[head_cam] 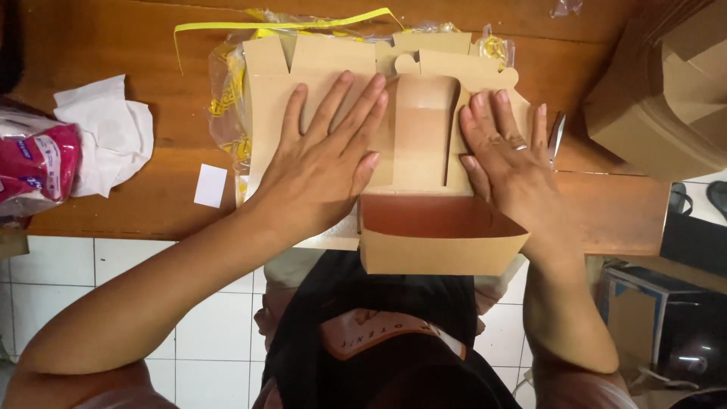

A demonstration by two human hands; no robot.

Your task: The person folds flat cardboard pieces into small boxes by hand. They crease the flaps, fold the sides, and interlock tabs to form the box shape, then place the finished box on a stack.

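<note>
Head view shows the left hand point(322, 167) and right hand point(509, 163) both open flat, pressing a brown cardboard box point(424, 144) lying on the wooden bench point(136, 45), its folded end toward the person.

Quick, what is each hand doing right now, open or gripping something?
Left hand: open, fingers spread, pressed flat on the brown cardboard box.
Right hand: open, flat on the same cardboard box, gripping nothing.

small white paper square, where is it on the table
In the head view the small white paper square lies on the wooden table, left of the left hand, between the crumpled white tissue and the cardboard box.
</note>
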